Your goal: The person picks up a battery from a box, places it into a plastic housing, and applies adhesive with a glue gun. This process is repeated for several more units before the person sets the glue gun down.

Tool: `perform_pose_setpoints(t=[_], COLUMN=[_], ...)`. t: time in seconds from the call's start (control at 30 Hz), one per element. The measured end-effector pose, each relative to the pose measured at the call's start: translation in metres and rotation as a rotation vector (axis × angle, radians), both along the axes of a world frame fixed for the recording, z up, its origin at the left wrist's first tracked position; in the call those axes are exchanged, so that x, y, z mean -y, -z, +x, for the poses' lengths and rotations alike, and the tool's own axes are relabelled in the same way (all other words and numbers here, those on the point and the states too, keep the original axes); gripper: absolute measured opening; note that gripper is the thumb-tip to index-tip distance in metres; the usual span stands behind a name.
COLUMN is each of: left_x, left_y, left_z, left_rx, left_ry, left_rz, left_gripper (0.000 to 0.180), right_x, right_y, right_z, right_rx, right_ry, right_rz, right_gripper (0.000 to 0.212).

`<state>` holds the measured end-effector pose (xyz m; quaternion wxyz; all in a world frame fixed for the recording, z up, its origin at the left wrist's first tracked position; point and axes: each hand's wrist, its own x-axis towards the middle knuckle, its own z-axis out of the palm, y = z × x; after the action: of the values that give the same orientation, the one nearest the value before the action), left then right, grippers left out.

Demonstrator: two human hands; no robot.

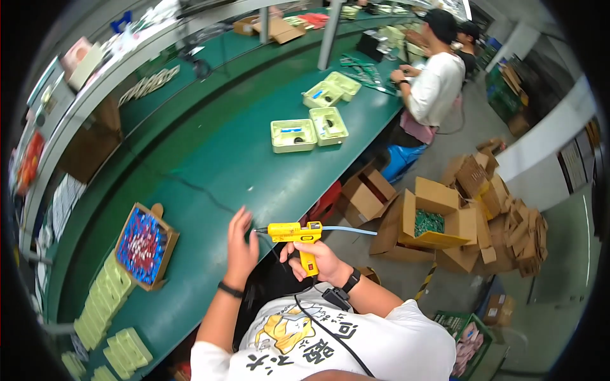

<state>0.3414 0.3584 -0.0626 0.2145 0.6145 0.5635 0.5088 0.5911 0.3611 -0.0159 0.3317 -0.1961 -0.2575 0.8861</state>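
My right hand is wrapped round the handle of a yellow glue gun, held over the front edge of the table. A pale blue glue stick juts from the gun's back end, and a black cord hangs from its handle across my shirt. The gun's dark nozzle points left, toward my left hand. That hand is raised beside the nozzle, fingers stretched up and slightly blurred, with nothing seen in it.
On the green table, a cardboard box of blue, red and white parts lies left, near stacked light green trays. Several trays holding small parts stand farther off. A co-worker works at far right; cartons crowd the floor.
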Motion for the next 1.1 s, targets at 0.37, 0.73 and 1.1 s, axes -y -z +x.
perform_pose_setpoints(t=[0.37, 0.73, 1.1], left_x=[0.253, 0.377, 0.416], left_y=[0.028, 0.01, -0.051], left_z=[-0.197, -0.288, -0.314], left_rx=[-0.212, -0.779, -0.527], left_ry=[-0.649, -1.452, -1.325], left_rz=[-0.191, -0.533, -0.855], left_gripper=[0.018, 0.091, 0.066], right_x=[-0.034, -0.06, -0.048], right_y=[0.048, 0.086, 0.084], right_z=[-0.087, -0.102, -0.106], right_rx=[0.188, 0.331, 0.448], right_ry=[-0.08, 0.064, 0.079], right_rz=[0.21, 0.411, 0.494], right_gripper=[0.033, 0.029, 0.026])
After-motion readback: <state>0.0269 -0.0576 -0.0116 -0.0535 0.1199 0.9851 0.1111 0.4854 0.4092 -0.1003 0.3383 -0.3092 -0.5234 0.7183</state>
